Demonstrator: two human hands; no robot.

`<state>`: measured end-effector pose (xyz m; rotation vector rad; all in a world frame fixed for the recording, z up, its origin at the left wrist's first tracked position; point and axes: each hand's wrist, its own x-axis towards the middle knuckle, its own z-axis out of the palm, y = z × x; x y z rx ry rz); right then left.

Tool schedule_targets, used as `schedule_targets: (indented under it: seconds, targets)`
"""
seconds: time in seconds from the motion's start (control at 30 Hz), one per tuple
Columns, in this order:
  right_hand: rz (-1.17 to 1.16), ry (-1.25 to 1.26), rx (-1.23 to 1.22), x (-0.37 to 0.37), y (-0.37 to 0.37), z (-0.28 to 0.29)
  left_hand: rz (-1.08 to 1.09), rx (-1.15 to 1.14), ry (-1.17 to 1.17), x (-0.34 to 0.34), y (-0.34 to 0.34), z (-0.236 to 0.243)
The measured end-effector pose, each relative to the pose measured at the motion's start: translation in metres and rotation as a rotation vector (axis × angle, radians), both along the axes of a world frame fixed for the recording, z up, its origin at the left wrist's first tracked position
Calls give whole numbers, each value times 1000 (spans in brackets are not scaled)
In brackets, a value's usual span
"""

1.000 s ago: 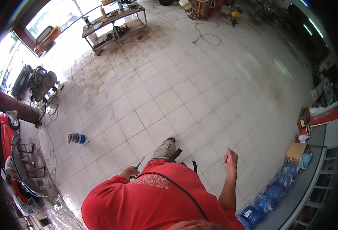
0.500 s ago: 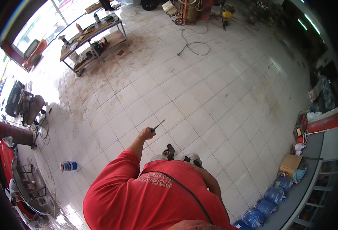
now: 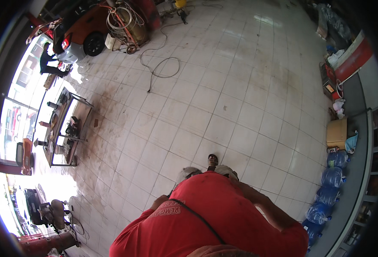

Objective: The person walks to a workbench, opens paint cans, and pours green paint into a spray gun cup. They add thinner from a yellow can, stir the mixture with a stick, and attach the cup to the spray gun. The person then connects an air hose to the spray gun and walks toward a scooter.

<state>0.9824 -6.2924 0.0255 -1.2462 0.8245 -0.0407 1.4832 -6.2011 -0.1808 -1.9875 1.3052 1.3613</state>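
I look down over my red shirt [image 3: 223,218] onto a white tiled floor [image 3: 206,111]. My left hand [image 3: 158,201] is pulled in against my chest at the shirt's left edge, and only its back shows. Whether it holds anything is hidden. My right forearm [image 3: 266,210] lies across the shirt's right side, and that hand is tucked out of sight under my torso. One shoe [image 3: 213,160] and my grey trouser knees [image 3: 189,172] stick out just ahead of me.
A metal work table [image 3: 65,128] with tools stands at the left. An orange car [image 3: 82,30], a cart of hoses [image 3: 127,21] and a black cable [image 3: 163,68] lie ahead, with a person crouching [image 3: 50,63] nearby. Blue water bottles [image 3: 332,180] and a cardboard box [image 3: 336,132] line the right wall.
My left hand, raised half a second ago with a thin dark tool, has dropped against my chest. The view has swung toward the car, and my right hand has gone from sight.
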Motion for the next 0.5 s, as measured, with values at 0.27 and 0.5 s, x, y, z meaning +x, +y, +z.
schedule_targets:
  seconds: [0.27,0.5]
  targets:
    - [128,101,-104,4,-229,5,597,92,196,-75,-204,15]
    - [184,435,-305,-54,-425,12,693,-93,56,-96,-470,-61]
